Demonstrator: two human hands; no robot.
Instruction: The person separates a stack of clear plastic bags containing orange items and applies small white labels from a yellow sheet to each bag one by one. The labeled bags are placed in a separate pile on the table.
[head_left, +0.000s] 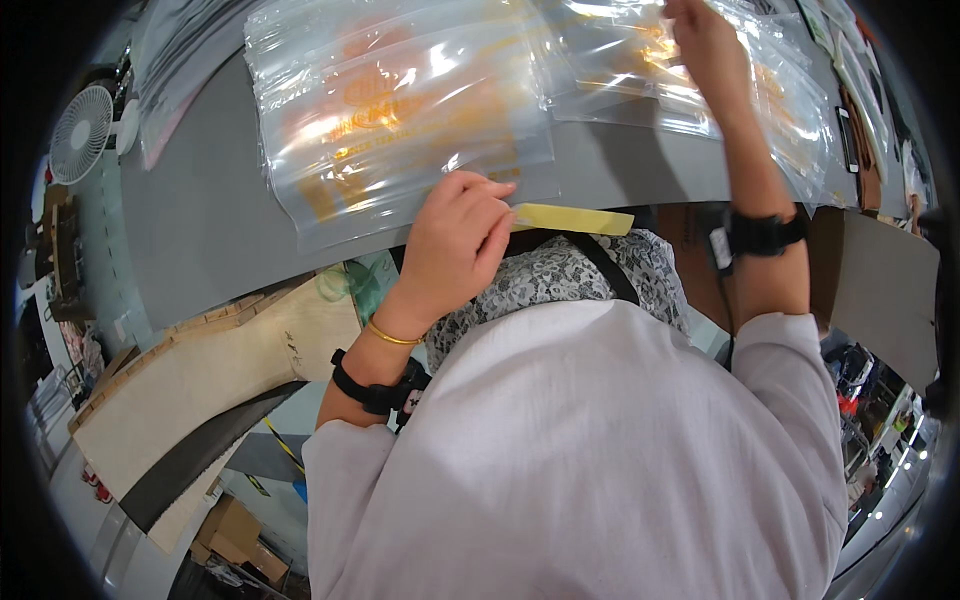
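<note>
My left hand (pixel 462 232) is closed, its fingers curled at the front edge of the grey table. It is beside the lower right corner of a stack of clear plastic bags (pixel 400 130) with orange print. What its fingers hold, if anything, is hidden. A yellow strip (pixel 575 219) lies along the table edge just right of these fingers. Farther off, my right hand (pixel 715 55) reaches over a second spread of clear printed bags (pixel 620 85). Its fingers are bent together at the picture's upper rim, and I cannot make out what is in them.
Grey sheets (pixel 190 60) are piled at the far left of the table (pixel 190 240), near a white fan (pixel 82 135). A dark phone-like object (pixel 847 138) lies at the right. Below the table are a pale curved board (pixel 220 370) at left and a cardboard box (pixel 880 290) at right.
</note>
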